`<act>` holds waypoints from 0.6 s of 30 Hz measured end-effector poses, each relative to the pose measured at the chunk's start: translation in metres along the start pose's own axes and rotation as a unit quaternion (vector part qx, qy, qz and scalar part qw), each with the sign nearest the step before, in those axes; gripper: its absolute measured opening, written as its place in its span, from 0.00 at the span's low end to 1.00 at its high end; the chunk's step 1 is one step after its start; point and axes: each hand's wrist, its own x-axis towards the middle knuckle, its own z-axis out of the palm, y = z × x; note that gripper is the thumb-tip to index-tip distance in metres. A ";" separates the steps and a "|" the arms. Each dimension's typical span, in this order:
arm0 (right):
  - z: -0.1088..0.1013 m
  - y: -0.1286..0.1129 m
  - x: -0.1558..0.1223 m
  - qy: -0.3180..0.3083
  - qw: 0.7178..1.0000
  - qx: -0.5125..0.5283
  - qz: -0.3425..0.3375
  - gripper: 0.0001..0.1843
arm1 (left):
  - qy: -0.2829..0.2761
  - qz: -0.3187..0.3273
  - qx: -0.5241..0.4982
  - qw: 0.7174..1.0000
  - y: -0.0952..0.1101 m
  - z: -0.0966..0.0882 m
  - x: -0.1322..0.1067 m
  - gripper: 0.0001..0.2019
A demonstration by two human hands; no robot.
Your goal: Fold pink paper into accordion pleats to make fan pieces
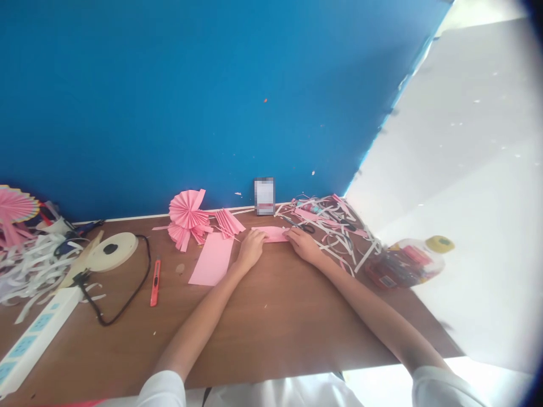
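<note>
A pink strip of paper [275, 234] lies crosswise on the brown table between my two hands. My left hand [251, 249] pinches its left end, fingers bent over the edge. At the opposite end my right hand [304, 245] has its fingers closed on the strip. Just left of my left hand is a flat pink paper sheet [213, 260], partly behind my forearm. Beyond that sheet sit a pleated pink paper piece [229, 223] and pink paper fans [189, 209]. Dark-handled scissors [306, 229] lie close behind my right hand.
A phone-like device [264, 196] leans against the blue wall [237, 102]. Paper scraps [335, 217] and a yellow-capped bottle [405, 261] are on the right. A red cutter knife [155, 282], a round pale reel [113, 252], a black cable and a power strip [40, 339] occupy the left.
</note>
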 end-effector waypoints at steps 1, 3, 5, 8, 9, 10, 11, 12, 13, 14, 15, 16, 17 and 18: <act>0.000 0.001 0.000 0.002 1.000 0.017 0.005 0.16 | -0.010 0.004 -0.005 1.000 -0.001 0.000 0.001 0.11; 0.001 0.001 0.000 0.000 0.999 0.042 0.009 0.16 | -0.029 0.010 -0.014 0.999 -0.003 -0.002 0.002 0.12; 0.002 0.002 0.000 -0.001 0.998 0.061 0.013 0.16 | -0.042 0.012 -0.029 0.999 -0.005 -0.005 0.002 0.13; 0.003 0.006 0.000 0.019 0.996 0.084 0.032 0.14 | -0.036 0.010 -0.044 0.998 -0.010 -0.011 0.002 0.11; 0.004 0.007 0.000 0.026 0.995 0.092 0.036 0.13 | -0.031 0.009 -0.039 0.999 -0.012 -0.013 0.002 0.10; 0.004 0.009 0.000 0.028 0.994 0.101 0.037 0.13 | -0.029 0.012 -0.030 0.999 -0.015 -0.014 0.002 0.09; 0.004 0.010 0.000 0.027 0.993 0.109 0.036 0.12 | -0.031 0.017 -0.018 0.999 -0.017 -0.015 0.002 0.09; 0.004 0.010 0.000 0.023 0.993 0.115 0.033 0.12 | -0.035 0.025 -0.005 0.999 -0.020 -0.016 0.002 0.10; 0.004 0.011 0.000 0.017 0.992 0.119 0.029 0.13 | -0.042 0.034 0.005 0.999 -0.022 -0.016 0.002 0.10; 0.004 0.010 0.001 0.011 0.992 0.120 0.026 0.13 | -0.048 0.044 0.014 0.998 -0.024 -0.015 0.002 0.11; 0.003 0.010 0.001 0.009 0.993 0.118 0.024 0.14 | -0.051 0.049 0.020 0.997 -0.026 -0.015 0.002 0.11; 0.003 0.008 0.001 0.007 0.993 0.114 0.024 0.14 | -0.052 0.052 0.026 0.997 -0.027 -0.014 0.002 0.12; 0.002 0.007 0.001 0.009 0.994 0.108 0.026 0.14 | -0.052 0.053 0.030 0.997 -0.028 -0.013 0.002 0.12; 0.001 0.006 0.002 0.009 0.995 0.100 0.028 0.14 | -0.052 0.054 0.035 0.997 -0.028 -0.013 0.002 0.13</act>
